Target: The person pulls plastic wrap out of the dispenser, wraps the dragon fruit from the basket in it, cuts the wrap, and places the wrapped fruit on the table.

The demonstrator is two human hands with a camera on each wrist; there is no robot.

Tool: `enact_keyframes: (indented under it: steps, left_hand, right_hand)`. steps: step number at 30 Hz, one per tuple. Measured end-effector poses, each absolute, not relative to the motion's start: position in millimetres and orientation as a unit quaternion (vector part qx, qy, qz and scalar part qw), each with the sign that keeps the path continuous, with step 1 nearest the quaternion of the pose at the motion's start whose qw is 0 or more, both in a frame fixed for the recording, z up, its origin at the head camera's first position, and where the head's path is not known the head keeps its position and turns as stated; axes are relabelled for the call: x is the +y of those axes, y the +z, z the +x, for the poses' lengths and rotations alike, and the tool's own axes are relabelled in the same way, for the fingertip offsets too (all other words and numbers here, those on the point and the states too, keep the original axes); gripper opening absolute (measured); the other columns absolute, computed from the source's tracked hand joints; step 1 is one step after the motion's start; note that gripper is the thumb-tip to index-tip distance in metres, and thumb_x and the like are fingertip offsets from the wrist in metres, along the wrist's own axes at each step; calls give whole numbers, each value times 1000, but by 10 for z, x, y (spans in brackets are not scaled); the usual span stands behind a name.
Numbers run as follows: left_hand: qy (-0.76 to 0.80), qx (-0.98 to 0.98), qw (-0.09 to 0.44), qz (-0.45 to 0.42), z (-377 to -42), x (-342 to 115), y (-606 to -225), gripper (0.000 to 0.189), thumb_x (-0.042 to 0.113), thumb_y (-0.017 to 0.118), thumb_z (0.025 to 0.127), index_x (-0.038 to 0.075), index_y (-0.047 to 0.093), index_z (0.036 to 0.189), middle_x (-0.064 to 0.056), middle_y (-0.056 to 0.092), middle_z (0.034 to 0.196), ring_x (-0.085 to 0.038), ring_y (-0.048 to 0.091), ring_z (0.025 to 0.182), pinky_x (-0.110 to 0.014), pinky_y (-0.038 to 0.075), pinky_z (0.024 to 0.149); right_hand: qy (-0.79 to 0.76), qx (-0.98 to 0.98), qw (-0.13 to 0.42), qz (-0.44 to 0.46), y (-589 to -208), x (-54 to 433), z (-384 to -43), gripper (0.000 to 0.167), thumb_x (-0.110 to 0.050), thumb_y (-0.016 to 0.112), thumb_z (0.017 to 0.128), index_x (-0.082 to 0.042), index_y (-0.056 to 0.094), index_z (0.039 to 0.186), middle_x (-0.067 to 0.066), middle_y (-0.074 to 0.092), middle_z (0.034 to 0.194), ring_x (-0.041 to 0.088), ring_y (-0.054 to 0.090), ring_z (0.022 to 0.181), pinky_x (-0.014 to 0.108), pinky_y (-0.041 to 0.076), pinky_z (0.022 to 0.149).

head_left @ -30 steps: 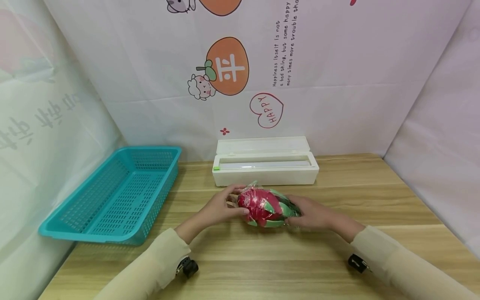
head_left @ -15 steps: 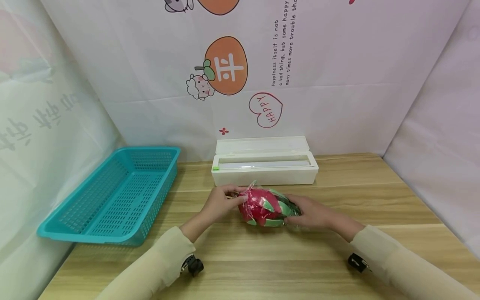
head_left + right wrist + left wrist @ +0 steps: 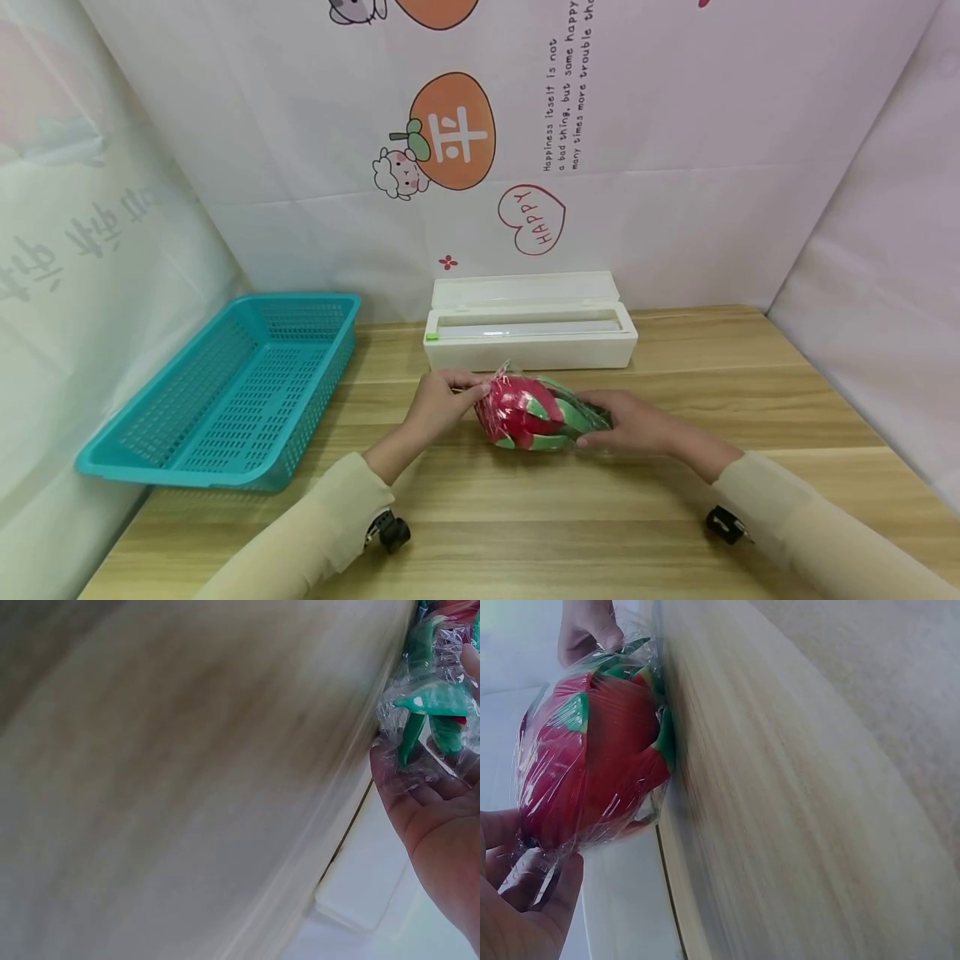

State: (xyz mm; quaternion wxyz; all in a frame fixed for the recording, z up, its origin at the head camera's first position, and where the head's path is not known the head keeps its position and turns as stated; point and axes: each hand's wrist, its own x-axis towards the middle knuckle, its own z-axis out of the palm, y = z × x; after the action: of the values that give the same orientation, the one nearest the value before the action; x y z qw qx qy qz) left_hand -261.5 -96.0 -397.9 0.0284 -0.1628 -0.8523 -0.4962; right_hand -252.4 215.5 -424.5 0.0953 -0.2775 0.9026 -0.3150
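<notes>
A red dragon fruit point(image 3: 525, 414) with green scales lies on the wooden table, covered in clear plastic wrap point(image 3: 619, 791). At its rounded left end, my left hand point(image 3: 442, 408) pinches the wrap between thumb and fingers. My right hand point(image 3: 633, 423) grips the leafy right end, thumb on the near side and fingers on the far side. Loose crumpled film hangs over the right fingers in the right wrist view, around the green leaf tips point(image 3: 435, 701). The undersides of the fruit and some fingertips are hidden.
Behind the fruit stands a white wrap dispenser box point(image 3: 531, 352), its lid point(image 3: 525, 290) raised, with a roll inside. A teal perforated basket point(image 3: 307, 417) sits at the left. Printed white cloth point(image 3: 675, 208) encloses the back and sides of the wooden table point(image 3: 525, 533).
My left fingers have closed in from around the fruit's end to a pinch on the wrap. My right hand has shifted slightly to the right at the leafy end.
</notes>
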Motion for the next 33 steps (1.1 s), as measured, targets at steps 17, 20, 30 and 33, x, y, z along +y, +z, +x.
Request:
enact_keyframes:
  steps: [17, 20, 30, 33]
  left_hand:
    - [-489, -859, 46, -145, -2624, -952, -3988, 14, 18, 68, 91, 9, 78, 93, 4, 69, 75, -12, 53, 63, -23, 42, 51]
    - [-487, -859, 50, -149, -2623, -959, -3992, 14, 18, 68, 92, 8, 78, 92, 4, 67, 71, -12, 51, 61, -22, 41, 50]
    - [-518, -837, 59, -165, -2633, -977, -4011, 13, 14, 69, 90, 9, 76, 99, 1, 73, 91, -12, 65, 82, -25, 55, 67]
    - [-526, -832, 61, -168, -2632, -981, -4015, 13, 15, 70, 90, 10, 77, 100, 1, 73, 93, -13, 67, 86, -26, 56, 70]
  right_hand:
    - [-267, 907, 85, -316, -4252, 2197, -2608, 27, -42, 70, 86, -16, 75, 93, -3, 65, 96, 11, 59, 84, 30, 52, 73]
    - [-245, 905, 65, -342, -4252, 2198, -2613, 26, -39, 68, 89, -14, 75, 92, 0, 65, 98, 12, 60, 86, 32, 53, 74]
    - [-220, 931, 21, -289, -4224, 2158, -2489, 52, -42, 70, 87, 2, 66, 115, 6, 67, 104, 15, 61, 90, 36, 53, 76]
    - [-196, 935, -27, -294, -4212, 2140, -2438, 56, -39, 75, 84, 5, 64, 116, 11, 68, 105, 19, 64, 91, 37, 55, 75]
